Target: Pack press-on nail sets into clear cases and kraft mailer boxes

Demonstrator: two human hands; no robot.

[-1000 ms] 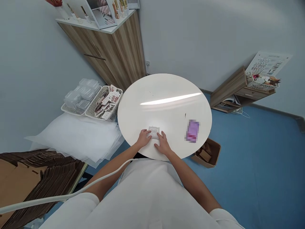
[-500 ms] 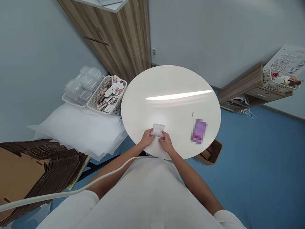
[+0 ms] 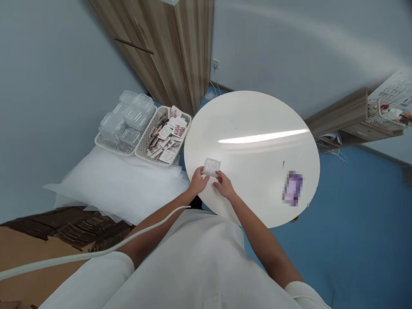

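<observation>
A small whitish, translucent flat packet (image 3: 211, 167) is held over the near left part of the white oval table (image 3: 257, 111). My left hand (image 3: 198, 180) grips its left edge between thumb and fingers. At its lower right corner, my right hand (image 3: 223, 183) pinches it with thumb and forefinger. Faint rows of shapes show through the packet, too small to name. A purple item (image 3: 292, 189), blurred into blocks, lies at the table's right side.
Left of the table stand a white basket of printed cards (image 3: 167, 139) and a tray of clear plastic boxes (image 3: 125, 118). Below them lie white translucent sheets (image 3: 119, 184) and stacked brown cardboard (image 3: 35, 262). A wooden cabinet (image 3: 180, 51) rises behind; a white cable (image 3: 96, 254) crosses my left arm.
My view has turned left, so the table and purple item appear farther right. Both hands still hold the packet, which now sits nearer the table's left edge.
</observation>
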